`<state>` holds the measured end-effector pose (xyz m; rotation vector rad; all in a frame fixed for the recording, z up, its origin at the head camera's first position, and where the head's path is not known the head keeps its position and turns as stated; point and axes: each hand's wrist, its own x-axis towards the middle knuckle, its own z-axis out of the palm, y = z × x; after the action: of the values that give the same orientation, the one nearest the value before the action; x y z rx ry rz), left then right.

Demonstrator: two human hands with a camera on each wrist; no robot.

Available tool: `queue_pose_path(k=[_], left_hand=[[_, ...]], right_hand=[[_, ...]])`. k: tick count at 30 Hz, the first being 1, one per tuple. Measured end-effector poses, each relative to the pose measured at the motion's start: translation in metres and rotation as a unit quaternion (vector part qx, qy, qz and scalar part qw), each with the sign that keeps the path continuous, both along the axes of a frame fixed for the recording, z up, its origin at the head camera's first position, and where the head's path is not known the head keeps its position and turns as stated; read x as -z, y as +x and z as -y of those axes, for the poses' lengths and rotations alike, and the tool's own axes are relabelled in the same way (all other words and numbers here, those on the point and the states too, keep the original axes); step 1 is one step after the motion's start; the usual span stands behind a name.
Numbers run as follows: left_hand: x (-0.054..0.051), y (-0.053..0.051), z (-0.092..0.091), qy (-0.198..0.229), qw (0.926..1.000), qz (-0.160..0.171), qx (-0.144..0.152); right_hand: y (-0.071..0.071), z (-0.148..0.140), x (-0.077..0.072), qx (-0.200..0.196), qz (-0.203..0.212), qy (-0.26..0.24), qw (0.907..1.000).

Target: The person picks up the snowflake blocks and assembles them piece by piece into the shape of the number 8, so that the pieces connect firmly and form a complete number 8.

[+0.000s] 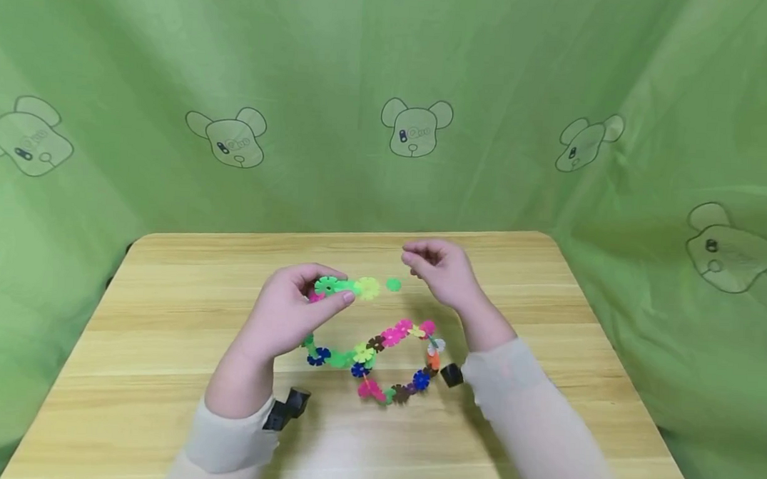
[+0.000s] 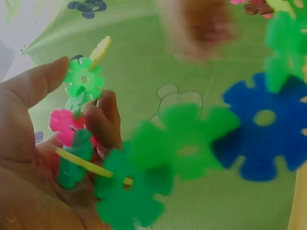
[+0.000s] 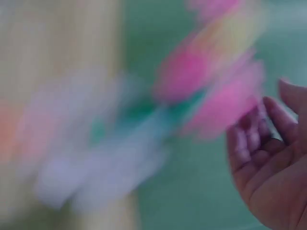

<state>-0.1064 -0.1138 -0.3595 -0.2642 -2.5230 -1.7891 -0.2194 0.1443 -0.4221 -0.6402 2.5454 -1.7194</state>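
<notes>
My left hand (image 1: 288,312) pinches a chain of interlocking plastic flower discs near its upper end. A green flower disc (image 1: 326,287) shows between thumb and fingers, and a yellow flower disc (image 1: 368,289) sticks out to the right. In the left wrist view a pink disc (image 2: 61,125) lies against the palm, and a blue disc (image 2: 261,125) hangs nearer the camera. The chain's lower part forms a multicoloured loop (image 1: 392,335). To the right of the yellow disc is a small green disc (image 1: 393,284); its support is unclear. My right hand (image 1: 445,272), fingers loosely bent, holds nothing visible.
The wooden table (image 1: 160,344) stretches under both hands. A green curtain (image 1: 335,180) with bear-face outlines stands behind it and at both sides. Black devices sit at the wrists, one at the left cuff (image 1: 286,409) and one at the right (image 1: 452,375).
</notes>
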Motion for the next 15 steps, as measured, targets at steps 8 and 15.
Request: queue_pose_path(k=[8, 15], left_hand=[[0.001, 0.0, 0.008, -0.059, 0.9976, 0.026, 0.028], [0.003, -0.002, 0.006, -0.076, 0.9956, 0.046, 0.03]], right_hand=[[-0.052, -0.003, 0.089, -0.038, 0.098, 0.29, 0.9511], [-0.055, -0.002, 0.106, -0.044, 0.027, 0.369, 0.9281]])
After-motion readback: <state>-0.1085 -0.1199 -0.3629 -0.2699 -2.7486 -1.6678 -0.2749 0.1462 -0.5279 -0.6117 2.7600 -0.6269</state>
